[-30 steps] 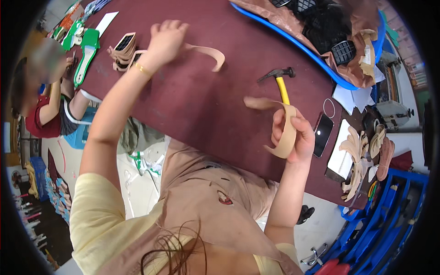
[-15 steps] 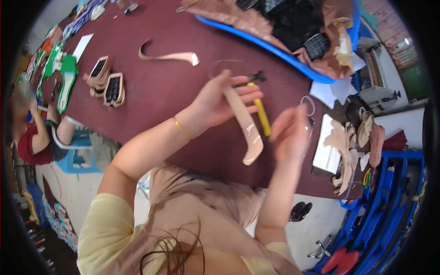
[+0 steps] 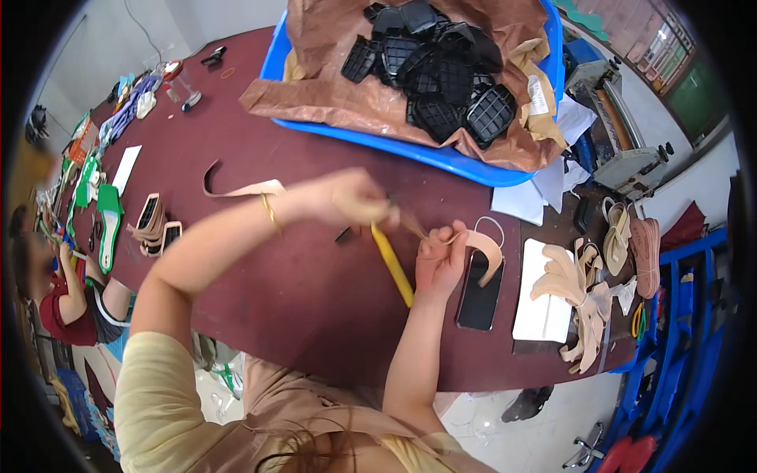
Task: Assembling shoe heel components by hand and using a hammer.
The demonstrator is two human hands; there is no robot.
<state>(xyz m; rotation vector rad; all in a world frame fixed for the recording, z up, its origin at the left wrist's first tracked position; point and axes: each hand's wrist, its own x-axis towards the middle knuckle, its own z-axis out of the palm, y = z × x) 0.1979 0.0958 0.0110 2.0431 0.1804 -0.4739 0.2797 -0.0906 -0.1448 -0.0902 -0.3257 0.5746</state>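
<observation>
My left hand pinches the thin end of a tan leather strap piece, and my right hand grips the same piece near its wider curved end. Both hands hover just above the dark red table. Under them lies a hammer with a yellow handle; its head is hidden by my left hand. A black phone lies flat just right of my right hand. Another tan strap lies on the table to the left, beyond my left forearm.
A blue tub lined with brown paper holds several black soles at the back. A white pad, tan insoles and sandals lie at the right. Shoe parts and another person are at the left.
My left hand came back from its far-left reach and joined the right hand on the tan piece. Both hands now hold it lower, over the hammer handle.
</observation>
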